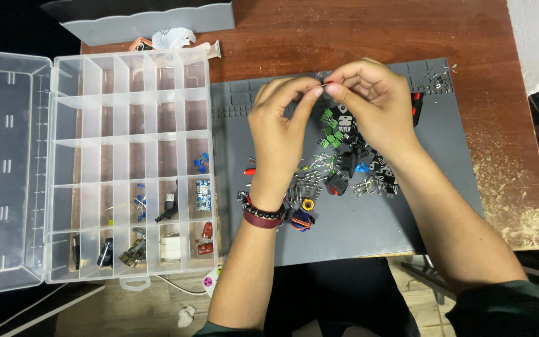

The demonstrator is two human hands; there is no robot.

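The tiny metallic part (327, 83) pinched between both hands' fingertips was too small to identify; the right hand (375, 106) hid part of the pile of small green, black and blue electronic components (338, 156)

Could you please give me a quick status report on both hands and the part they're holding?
Left hand and right hand both pinch a tiny component above the grey mat. Loose parts pile below. Nothing in the way.

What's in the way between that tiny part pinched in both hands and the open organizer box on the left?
Nothing visible blocks it. The small component is pinched between the left hand and right hand above the grey mat. The clear organizer box lies open beside the mat, lid folded away, with loose parts only below the hands.
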